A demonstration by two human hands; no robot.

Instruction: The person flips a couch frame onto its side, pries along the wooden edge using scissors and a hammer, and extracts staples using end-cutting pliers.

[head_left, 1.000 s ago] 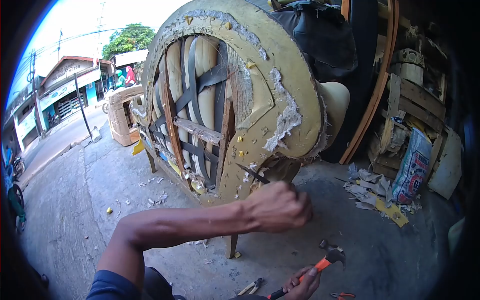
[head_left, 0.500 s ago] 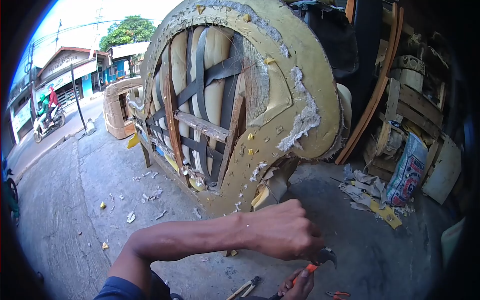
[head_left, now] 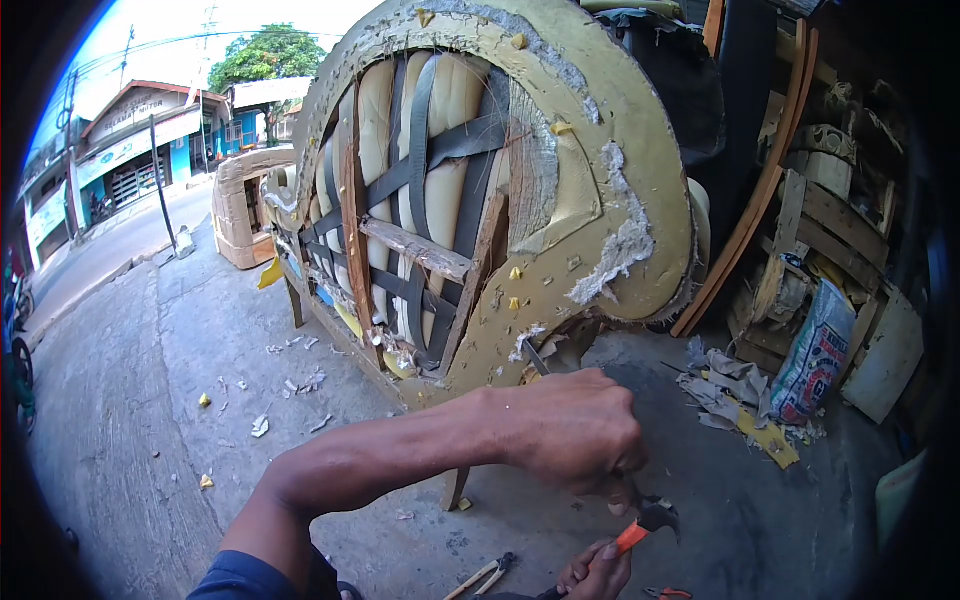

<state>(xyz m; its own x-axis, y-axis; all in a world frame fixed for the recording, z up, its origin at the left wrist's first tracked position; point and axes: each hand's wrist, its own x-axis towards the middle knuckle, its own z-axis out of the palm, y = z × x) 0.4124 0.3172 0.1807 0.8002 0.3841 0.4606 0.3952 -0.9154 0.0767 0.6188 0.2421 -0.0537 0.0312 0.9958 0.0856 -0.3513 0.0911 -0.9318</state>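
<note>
A chair frame stands before me, its yellowish covering torn and its dark webbing exposed. My left hand is a fist at the end of the arm reaching across the view. A thin, dark metal shaft sticks out beyond it, against the frame's lower edge; its handle is hidden, so its kind is unclear. Low down, my right hand grips a claw hammer by its orange and black handle. The hammer's head is just below the left fist; whether they touch cannot be made out.
Pincers and orange-handled pliers lie on the concrete floor. Scraps of padding are scattered at left. A printed sack, torn material and wooden parts stand at right. A road runs at far left.
The view has shifted slightly, so the chair frame sits further right. The thin shaft now appears higher against the frame. The hammer head has turned a little. The motorbike riders are gone from the road.
</note>
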